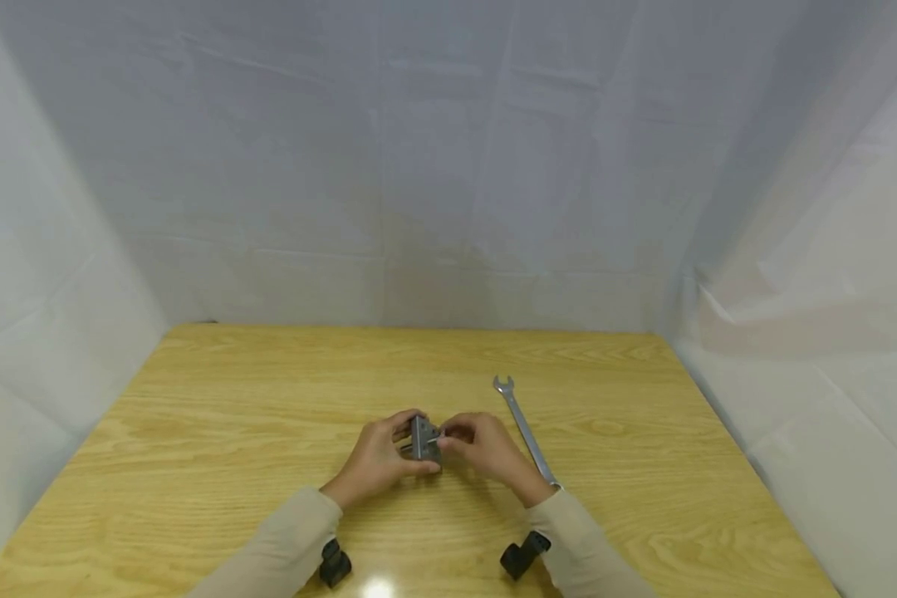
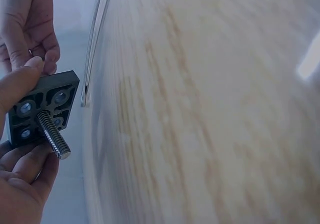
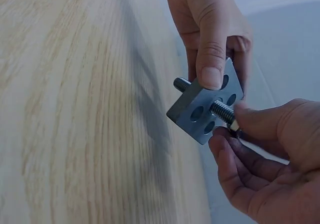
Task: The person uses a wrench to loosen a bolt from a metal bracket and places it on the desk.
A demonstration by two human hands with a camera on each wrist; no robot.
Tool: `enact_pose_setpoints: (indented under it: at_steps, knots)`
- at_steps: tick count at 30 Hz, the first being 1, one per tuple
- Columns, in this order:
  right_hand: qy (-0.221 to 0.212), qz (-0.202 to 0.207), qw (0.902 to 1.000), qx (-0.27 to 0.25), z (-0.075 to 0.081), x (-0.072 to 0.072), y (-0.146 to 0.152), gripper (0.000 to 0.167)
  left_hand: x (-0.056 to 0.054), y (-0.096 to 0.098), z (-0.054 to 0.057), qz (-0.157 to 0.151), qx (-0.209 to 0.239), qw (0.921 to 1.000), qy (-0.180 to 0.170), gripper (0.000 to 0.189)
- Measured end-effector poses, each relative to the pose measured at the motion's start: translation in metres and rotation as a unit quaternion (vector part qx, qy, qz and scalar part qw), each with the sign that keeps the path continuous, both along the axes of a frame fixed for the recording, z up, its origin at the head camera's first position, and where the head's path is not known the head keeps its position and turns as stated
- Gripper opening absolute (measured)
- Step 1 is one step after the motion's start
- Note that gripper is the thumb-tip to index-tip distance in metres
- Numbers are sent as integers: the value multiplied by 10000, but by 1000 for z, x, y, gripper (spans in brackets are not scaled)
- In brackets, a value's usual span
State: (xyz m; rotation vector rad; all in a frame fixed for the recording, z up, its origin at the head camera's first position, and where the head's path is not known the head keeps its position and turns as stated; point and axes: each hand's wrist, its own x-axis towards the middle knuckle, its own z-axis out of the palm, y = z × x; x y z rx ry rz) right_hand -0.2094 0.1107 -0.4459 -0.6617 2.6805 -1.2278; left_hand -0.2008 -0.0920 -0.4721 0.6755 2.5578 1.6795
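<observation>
Left hand (image 1: pixel 376 458) gripping holed plate (image 3: pixel 204 98) between the hands, right hand (image 1: pixel 489 448) pinching threaded rod (image 3: pixel 223 111) through it

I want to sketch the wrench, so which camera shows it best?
The head view: the wrench lies on the table with its open end and handle plain, though its near end is partly covered. The left wrist view shows only a narrow, slanting sliver; the right wrist view shows none.
</observation>
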Motion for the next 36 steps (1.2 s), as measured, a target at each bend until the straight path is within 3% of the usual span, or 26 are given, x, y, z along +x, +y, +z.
enact_pose_setpoints:
  at_steps: [3, 10, 12, 16, 19, 30, 36]
  knots:
    - [218, 201, 9996, -24, 0, -1, 2, 21, 1, 0, 0, -29, 86, 10000, -16, 72]
    - [185, 328, 9992, -147, 3, -1, 4, 24, 1, 2, 0, 34, 135, 9999, -36, 70]
    - [178, 349, 9991, -137, 3, -1, 4, 25, 6, 4, 10, 78, 100, 9999, -42, 66]
    - [113, 383, 9992, -86, 3, -1, 4, 26, 6, 4, 10, 12, 76, 10000, -18, 66]
    - [32, 415, 9991, -63, 2, -1, 4, 30, 0, 2, 0, -85, 96, 9999, 16, 71]
    - [-363, -177, 9989, 219, 6, 0, 5, 50, -1, 3, 1, -61, 9, 10000, 65, 73]
    - [-153, -30, 9997, 171, 5, -2, 7, 37, -1, 3, 1, -64, 57, 10000, 7, 71]
